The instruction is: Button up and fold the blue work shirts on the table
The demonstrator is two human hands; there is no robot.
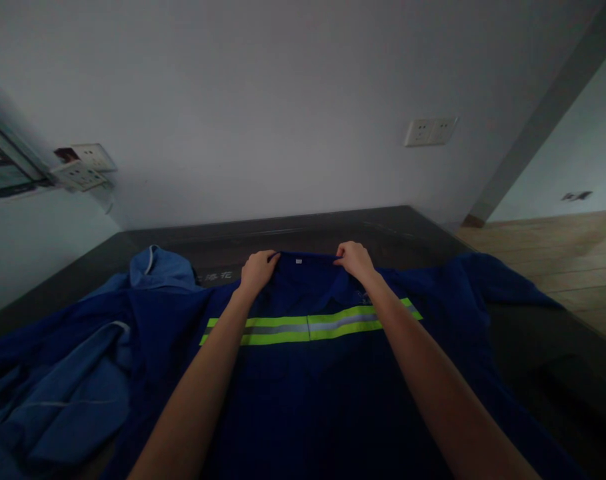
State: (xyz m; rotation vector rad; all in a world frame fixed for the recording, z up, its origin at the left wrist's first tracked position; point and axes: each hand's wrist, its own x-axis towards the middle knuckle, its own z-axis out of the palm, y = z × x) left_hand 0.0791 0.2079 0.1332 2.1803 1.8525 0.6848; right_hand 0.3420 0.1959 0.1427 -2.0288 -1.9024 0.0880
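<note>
A dark blue work jacket (303, 387) lies spread front up, its sleeves stretched out to both sides. Across its chest runs a yellow-green and silver reflective band (283, 329). My left hand (257, 269) pinches the left end of the collar (310, 256), and my right hand (355, 260) pinches the right end, so the collar is drawn straight between them. A small white label (299, 261) shows inside the neck. My forearms cover parts of the band and the chest.
The jacket lies on a dark table (383, 223) against a grey wall. A lighter blue garment (77, 400) is heaped at the left, partly under the jacket's sleeve. Wall sockets (431, 132) are at the right, more at the left. A dark object (577, 383) sits at lower right.
</note>
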